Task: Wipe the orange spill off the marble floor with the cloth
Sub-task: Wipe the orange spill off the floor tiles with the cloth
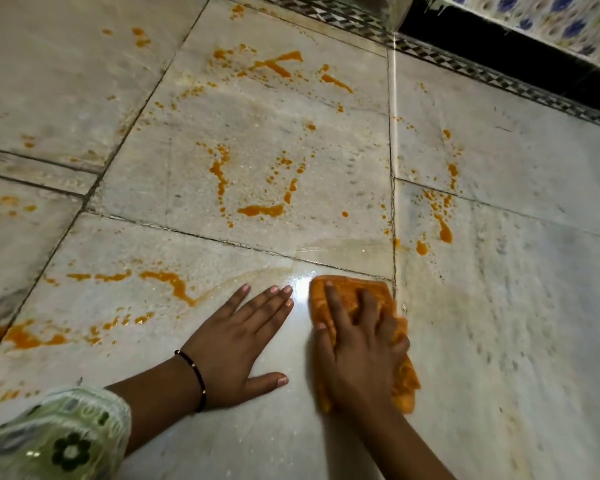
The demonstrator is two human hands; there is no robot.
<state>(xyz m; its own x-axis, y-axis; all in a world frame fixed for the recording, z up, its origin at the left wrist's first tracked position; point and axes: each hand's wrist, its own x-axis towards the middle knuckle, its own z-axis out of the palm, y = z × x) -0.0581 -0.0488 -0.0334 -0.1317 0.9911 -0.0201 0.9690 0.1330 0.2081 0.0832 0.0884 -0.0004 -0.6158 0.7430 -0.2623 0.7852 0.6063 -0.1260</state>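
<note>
Marble floor (257, 140) lies under me, orange spill (260, 210) scattered from nine round to two o'clock. At five o'clock my right hand (357, 344) presses the cloth (352, 289) flat, fingers spread. My left hand (238, 337) rests beside it at six o'clock, fingers straight together.

Your right hand (357, 344) presses flat on the crumpled orange cloth (350, 292), fingers spread over it, beside a tile seam in the pale marble floor (499, 306). Your left hand (243, 341) lies palm-down on the floor just beside the cloth, fingers straight, a thin black wrist thread (194, 375) behind it. Orange spill streaks and droplets (260, 210) scatter across the tiles beyond and to your left.
</note>
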